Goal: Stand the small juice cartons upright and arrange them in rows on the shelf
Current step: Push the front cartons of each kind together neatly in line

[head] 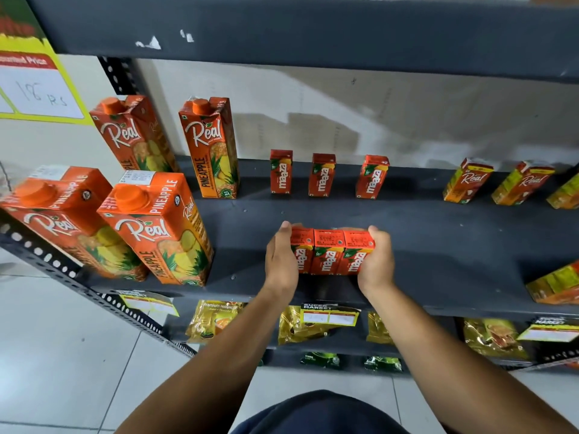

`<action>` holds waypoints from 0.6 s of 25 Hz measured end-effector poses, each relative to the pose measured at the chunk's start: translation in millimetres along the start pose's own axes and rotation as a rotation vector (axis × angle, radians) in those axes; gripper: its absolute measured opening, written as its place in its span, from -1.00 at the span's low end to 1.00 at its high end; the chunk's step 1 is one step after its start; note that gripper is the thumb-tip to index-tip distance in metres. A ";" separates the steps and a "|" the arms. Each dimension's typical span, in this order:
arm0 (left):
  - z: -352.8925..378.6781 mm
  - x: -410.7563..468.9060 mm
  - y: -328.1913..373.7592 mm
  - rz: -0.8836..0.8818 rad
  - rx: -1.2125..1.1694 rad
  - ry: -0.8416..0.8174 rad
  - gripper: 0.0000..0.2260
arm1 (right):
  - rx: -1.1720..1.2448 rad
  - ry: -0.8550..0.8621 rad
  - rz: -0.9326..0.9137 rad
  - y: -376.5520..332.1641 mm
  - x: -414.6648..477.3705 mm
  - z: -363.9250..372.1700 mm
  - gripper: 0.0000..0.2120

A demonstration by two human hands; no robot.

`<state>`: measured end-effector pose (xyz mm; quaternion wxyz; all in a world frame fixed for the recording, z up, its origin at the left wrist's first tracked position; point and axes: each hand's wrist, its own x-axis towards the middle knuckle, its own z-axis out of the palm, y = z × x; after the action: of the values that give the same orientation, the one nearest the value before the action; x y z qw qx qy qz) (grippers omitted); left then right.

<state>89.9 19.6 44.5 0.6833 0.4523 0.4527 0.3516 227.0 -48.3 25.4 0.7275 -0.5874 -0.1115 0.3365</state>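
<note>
Three small red Maaza cartons [331, 252] stand upright side by side near the front of the dark shelf [438, 233]. My left hand [280, 261] presses against the left carton and my right hand [377, 261] against the right one, squeezing the row between them. Three more small Maaza cartons stand apart along the back of the shelf: one [281, 171], a second [322, 174] and a third [372, 177].
Tall Real pineapple cartons [156, 227] stand on the shelf's left side. Small yellow-orange Real cartons [466, 180] stand at the back right, another at the front right [554, 285]. Golden packets [300, 324] fill the shelf below. A price sign [34, 86] hangs at the upper left.
</note>
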 end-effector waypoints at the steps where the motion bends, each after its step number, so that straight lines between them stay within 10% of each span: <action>1: -2.0 -6.1 -2.7 0.005 -0.007 -0.001 -0.61 | 0.004 -0.021 0.002 2.2 -2.5 -2.5 -0.55; 15: -10.4 -25.1 -6.2 0.022 -0.008 -0.013 -0.58 | 0.029 0.022 -0.004 8.0 -23.0 -4.8 -0.38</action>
<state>72.0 -1.7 44.4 0.6843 0.4567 0.4416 0.3579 209.6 -65.7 22.0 0.7378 -0.5803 -0.1000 0.3301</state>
